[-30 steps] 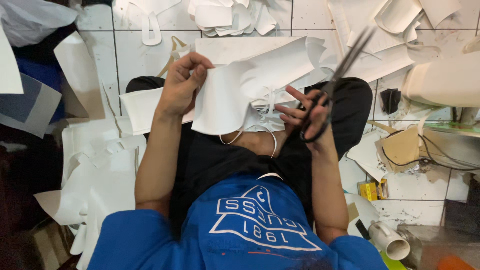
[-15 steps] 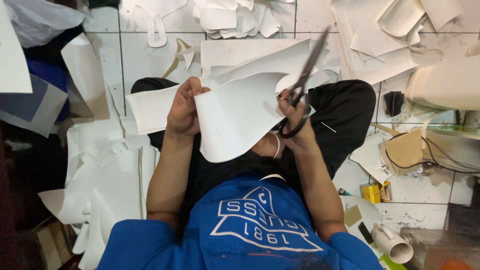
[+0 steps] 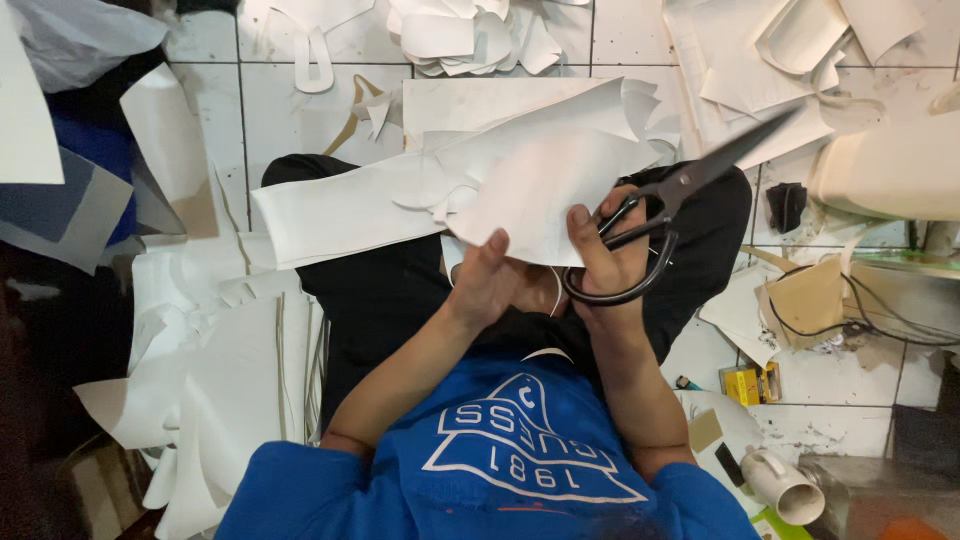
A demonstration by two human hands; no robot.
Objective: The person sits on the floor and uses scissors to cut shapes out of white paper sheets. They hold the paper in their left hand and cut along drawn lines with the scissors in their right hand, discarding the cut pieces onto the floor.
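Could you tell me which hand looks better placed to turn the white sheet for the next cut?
Probably the left hand: it grips the white flexible sheet at its near edge with nothing else in it, while the right hand has its fingers through the handles of the large black scissors.

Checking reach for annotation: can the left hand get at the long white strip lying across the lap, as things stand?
Probably yes. The left hand is pinching the white sheet, so it isn't free, but the strip lies just beside it on the lap with nothing between.
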